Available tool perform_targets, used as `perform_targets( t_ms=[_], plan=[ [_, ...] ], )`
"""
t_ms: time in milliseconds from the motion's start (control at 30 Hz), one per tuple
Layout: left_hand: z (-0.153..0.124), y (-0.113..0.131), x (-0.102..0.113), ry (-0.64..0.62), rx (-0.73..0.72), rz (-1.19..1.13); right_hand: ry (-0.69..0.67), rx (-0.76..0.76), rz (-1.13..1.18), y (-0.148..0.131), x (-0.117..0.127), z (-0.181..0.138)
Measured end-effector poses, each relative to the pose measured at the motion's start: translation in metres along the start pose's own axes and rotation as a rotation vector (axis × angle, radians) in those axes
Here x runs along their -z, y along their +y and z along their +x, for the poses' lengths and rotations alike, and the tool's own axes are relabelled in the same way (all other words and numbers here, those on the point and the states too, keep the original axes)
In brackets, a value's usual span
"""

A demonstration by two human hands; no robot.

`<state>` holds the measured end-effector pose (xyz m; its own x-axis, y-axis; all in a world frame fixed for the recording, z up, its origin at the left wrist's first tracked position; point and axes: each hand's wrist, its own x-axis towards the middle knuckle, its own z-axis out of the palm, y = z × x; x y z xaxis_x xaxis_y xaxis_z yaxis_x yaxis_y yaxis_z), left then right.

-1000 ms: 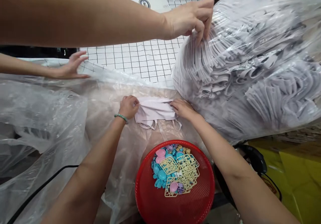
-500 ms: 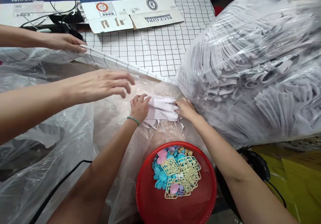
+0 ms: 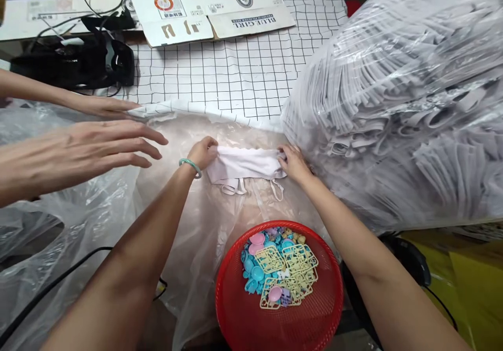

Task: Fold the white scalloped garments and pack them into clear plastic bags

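Head view: white cloth piece (image 3: 244,163) held at both ends.
Left hand (image 3: 202,153) and right hand (image 3: 293,162): each grip is pinched onto one end; the piece lies on plastic sheeting (image 3: 236,209) by the surface's near edge, just beside a full bag (image 3: 393,115).

Bright even light, plastic glare, perhaps edge-stretched
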<state>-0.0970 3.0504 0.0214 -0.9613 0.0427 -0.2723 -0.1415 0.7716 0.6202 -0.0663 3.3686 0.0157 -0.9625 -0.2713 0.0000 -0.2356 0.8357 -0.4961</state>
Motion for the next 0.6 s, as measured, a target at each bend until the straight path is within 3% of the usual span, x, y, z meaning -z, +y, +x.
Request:
perform_targets(
  t_ms=[100,167,300,433,500,600],
  plan=[
    [-0.024,0.001,-0.011,0.259,0.022,0.069,0.112,-0.006,0.014,-0.005,-0.005,-0.005],
    [-0.048,0.002,-0.026,0.334,-0.008,0.098,0.151,-0.067,0.032,-0.005,-0.007,-0.018],
    [-0.086,-0.004,-0.056,0.285,-0.11,0.26,0.103,-0.183,0.043,0.006,-0.009,-0.051],
    [-0.084,-0.014,-0.063,0.2,-0.172,0.35,0.031,-0.148,-0.026,0.015,-0.012,-0.064],
    [-0.079,-0.017,-0.058,0.242,-0.235,0.289,0.032,-0.115,-0.039,0.014,-0.013,-0.062],
    [-0.082,-0.023,-0.05,0.416,-0.27,0.094,0.025,-0.058,-0.002,0.009,-0.014,-0.057]
  ],
)
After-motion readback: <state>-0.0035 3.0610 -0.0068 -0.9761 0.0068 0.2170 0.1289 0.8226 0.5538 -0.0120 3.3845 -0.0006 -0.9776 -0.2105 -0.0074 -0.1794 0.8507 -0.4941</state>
